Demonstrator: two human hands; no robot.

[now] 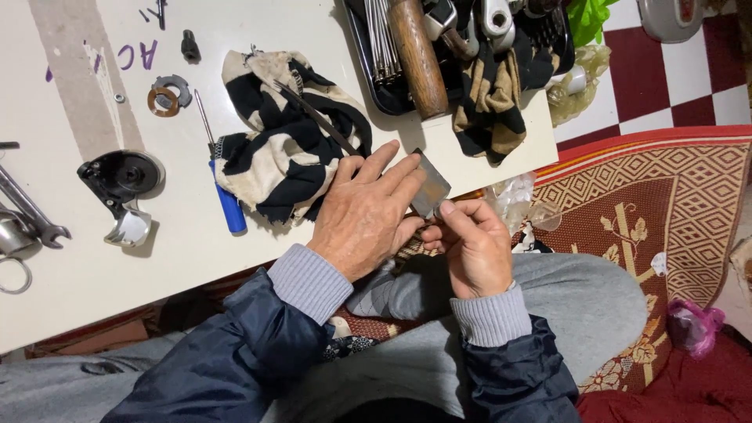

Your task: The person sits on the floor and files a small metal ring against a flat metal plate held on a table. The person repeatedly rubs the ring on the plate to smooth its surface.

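Nearest the camera, the person sits cross-legged in grey trousers and a dark blue jacket with grey cuffs, at the near edge of a low white worktop (pixel 70 290). Both hands meet at that edge over a small flat metal plate (pixel 430 186).

Right hand (pixel 472 249): grip pressed together, thumb and forefinger pinching the near corner of the metal plate.

Left hand (pixel 364 215): fingers extended and lying flat, the fingertips resting on the plate's left edge; the grip is spread, not closed round anything. The palm lies partly on a black-and-cream cloth (pixel 286 133).

Position of the plate: tilted, held just above the worktop edge, between the two hands, touching both.

Step in hand, as judged: the plate is being held steady and rubbed or inspected by the flat fingers. A continued stroke would call for a firm pinch at the corner and even pressure from the fingertips, kept clear of the plate's edge.

Further out on the worktop: a thin dark rod (pixel 317 117) lies across the cloth; a blue-handled screwdriver (pixel 223 184) lies just beside it to the left. Beyond, a black round machine part (pixel 121 176), a spanner (pixel 31 211), and small rings (pixel 168 94). At the far edge, a dark tray (pixel 368 66) holds a wooden handle (pixel 417 55) and assorted tools.
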